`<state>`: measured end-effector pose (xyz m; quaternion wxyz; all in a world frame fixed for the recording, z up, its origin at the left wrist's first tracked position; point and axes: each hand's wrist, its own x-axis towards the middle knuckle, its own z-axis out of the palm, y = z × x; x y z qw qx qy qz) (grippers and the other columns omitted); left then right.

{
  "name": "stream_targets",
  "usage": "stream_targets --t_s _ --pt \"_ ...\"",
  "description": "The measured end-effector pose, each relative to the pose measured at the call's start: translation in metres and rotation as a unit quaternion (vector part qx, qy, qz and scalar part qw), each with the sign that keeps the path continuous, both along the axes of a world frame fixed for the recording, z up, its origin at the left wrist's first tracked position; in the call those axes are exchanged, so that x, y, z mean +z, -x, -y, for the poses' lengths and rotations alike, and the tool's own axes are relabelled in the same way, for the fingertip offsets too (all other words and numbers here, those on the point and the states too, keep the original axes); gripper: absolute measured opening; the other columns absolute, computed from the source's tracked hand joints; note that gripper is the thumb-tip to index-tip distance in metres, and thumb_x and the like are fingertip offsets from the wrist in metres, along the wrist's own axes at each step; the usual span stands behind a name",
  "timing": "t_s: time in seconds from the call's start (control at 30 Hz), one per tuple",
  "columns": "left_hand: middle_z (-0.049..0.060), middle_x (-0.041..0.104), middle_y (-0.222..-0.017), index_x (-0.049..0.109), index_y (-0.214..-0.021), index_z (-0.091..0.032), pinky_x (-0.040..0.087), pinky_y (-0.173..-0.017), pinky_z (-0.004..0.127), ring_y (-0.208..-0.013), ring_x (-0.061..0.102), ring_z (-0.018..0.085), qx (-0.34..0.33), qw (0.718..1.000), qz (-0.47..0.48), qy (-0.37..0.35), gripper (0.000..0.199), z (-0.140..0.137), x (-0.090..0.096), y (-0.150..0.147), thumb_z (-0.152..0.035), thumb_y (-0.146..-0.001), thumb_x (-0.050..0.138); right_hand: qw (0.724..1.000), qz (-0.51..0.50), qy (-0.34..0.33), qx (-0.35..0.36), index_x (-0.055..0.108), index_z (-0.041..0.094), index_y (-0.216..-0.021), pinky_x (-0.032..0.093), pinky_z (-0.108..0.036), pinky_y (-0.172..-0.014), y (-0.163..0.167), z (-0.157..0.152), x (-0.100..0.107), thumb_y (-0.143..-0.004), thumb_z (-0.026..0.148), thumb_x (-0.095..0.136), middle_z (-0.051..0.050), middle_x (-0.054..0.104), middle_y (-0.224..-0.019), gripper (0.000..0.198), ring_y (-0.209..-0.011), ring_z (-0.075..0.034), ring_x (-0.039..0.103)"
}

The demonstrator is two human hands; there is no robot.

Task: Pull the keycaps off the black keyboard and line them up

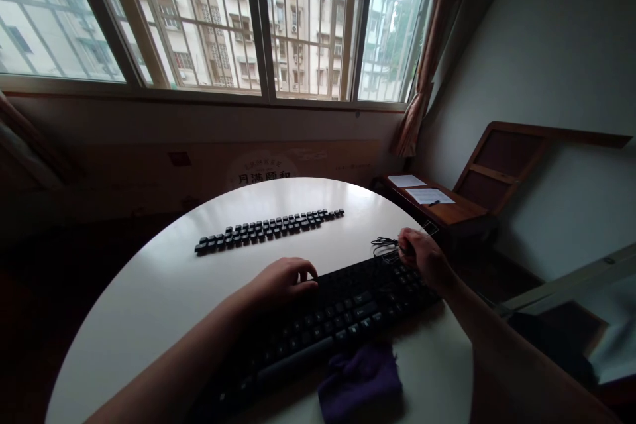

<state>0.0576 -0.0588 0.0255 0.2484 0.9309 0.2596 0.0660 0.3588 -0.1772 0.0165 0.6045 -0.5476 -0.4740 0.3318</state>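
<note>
Both hands rest on the keyboard (348, 311) (long axis running lower-left to upper-right).

Purple cloth (358, 379) near the table's (149, 291) edge; papers (420, 189) — on a wooden desk (457, 212).

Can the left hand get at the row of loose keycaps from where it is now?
Probably yes. The left hand rests on the far edge of the keyboard, and only bare table lies between it and the keycaps. Nothing stands in the way; the right hand is off to the side.
</note>
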Motion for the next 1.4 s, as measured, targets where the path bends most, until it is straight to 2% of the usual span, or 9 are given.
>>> stream_targets --t_s 0.13,0.3,0.4,0.6,0.8,1.0,1.1,1.27,1.4 --pt "0.006 0.068 -0.095 0.069 -0.103 -0.021 0.046 -0.072 0.030 -0.082 0.060 0.020 0.008 1.000 0.028 0.005 0.036 -0.001 -0.001 0.001 -0.048 -0.090 0.049 0.967 0.195 -0.010 0.162 0.046 0.019 -0.067 0.026 -0.022 -0.044 0.027 -0.017 0.064 -0.096 0.044 0.040 0.006 0.037 -0.052 0.039 -0.046 -0.009 0.032" --pt "0.009 0.066 -0.103 0.063 -0.105 -0.018 0.047 -0.078 0.034 -0.087 0.059 0.022 0.052 0.992 0.115 0.000 0.048 -0.001 0.001 0.004 -0.056 -0.094 0.035 0.826 0.447 -0.003 0.342 0.057 0.016 -0.075 0.035 -0.021 -0.052 0.075 -0.049 0.140 -0.097 0.043 0.045 0.003 0.053 -0.060 0.036 -0.055 -0.010 0.046" --pt "0.009 0.065 -0.099 0.059 -0.105 -0.018 0.047 -0.079 0.036 -0.086 0.058 0.023 0.081 0.982 0.172 -0.003 0.053 0.000 0.000 0.007 -0.060 -0.094 0.030 0.789 0.475 0.003 0.389 0.060 0.017 -0.078 0.039 -0.021 -0.054 0.093 -0.064 0.155 -0.098 0.036 0.043 0.002 0.057 -0.061 0.033 -0.057 -0.011 0.052" --pt "0.007 0.062 -0.087 0.057 -0.097 -0.017 0.047 -0.072 0.032 -0.079 0.056 0.021 0.084 0.973 0.214 0.008 0.051 0.002 -0.002 0.007 -0.060 -0.094 0.030 0.761 0.490 -0.063 0.421 0.065 0.018 -0.084 0.039 -0.020 -0.060 0.106 -0.073 0.139 -0.091 0.017 0.050 0.002 0.066 -0.075 0.016 -0.065 -0.010 0.056" --pt "0.003 0.054 -0.072 0.055 -0.085 -0.017 0.044 -0.062 0.029 -0.068 0.051 0.017 0.082 0.962 0.254 0.055 0.045 0.003 -0.002 0.006 -0.056 -0.094 0.035 0.750 0.525 -0.107 0.387 0.064 0.020 -0.082 0.036 -0.022 -0.060 0.111 -0.063 0.135 -0.094 0.019 0.051 0.002 0.069 -0.078 0.018 -0.064 -0.011 0.055" --pt "-0.002 0.046 -0.064 0.046 -0.079 -0.018 0.035 -0.049 0.024 -0.056 0.044 0.012 0.117 0.926 0.322 0.156 0.041 -0.009 -0.013 0.006 -0.056 -0.093 0.038 0.769 0.581 -0.110 0.245 0.067 0.018 -0.079 0.031 -0.027 -0.059 0.110 -0.078 0.133 -0.102 0.037 0.040 -0.002 0.062 -0.069 0.040 -0.062 -0.014 0.051" --pt "-0.004 0.044 -0.061 0.044 -0.079 -0.018 0.028 -0.044 0.022 -0.050 0.039 0.010 0.132 0.906 0.342 0.213 0.041 -0.014 -0.018 0.006 -0.056 -0.092 0.040 0.775 0.589 -0.131 0.188 0.067 0.015 -0.074 0.036 -0.029 -0.066 0.108 -0.088 0.128 -0.103 0.037 0.037 -0.007 0.061 -0.079 0.047 -0.072 -0.017 0.054" --pt "-0.005 0.043 -0.058 0.043 -0.077 -0.019 0.026 -0.042 0.022 -0.046 0.037 0.008 0.137 0.896 0.355 0.229 0.044 -0.016 -0.018 0.005 -0.061 -0.090 0.044 0.772 0.554 -0.134 0.281 0.067 0.017 -0.101 0.043 -0.026 -0.068 0.112 -0.103 0.108 -0.100 0.018 0.042 -0.007 0.067 -0.096 0.024 -0.079 -0.016 0.058" --pt "-0.006 0.045 -0.059 0.046 -0.084 -0.018 0.026 -0.041 0.022 -0.044 0.037 0.007 0.141 0.891 0.365 0.232 0.045 -0.016 -0.019 0.004 -0.063 -0.089 0.045 0.751 0.559 -0.141 0.323 0.069 0.020 -0.104 0.044 -0.024 -0.064 0.116 -0.116 0.093 -0.092 0.016 0.057 -0.004 0.070 -0.096 0.017 -0.080 -0.015 0.061"
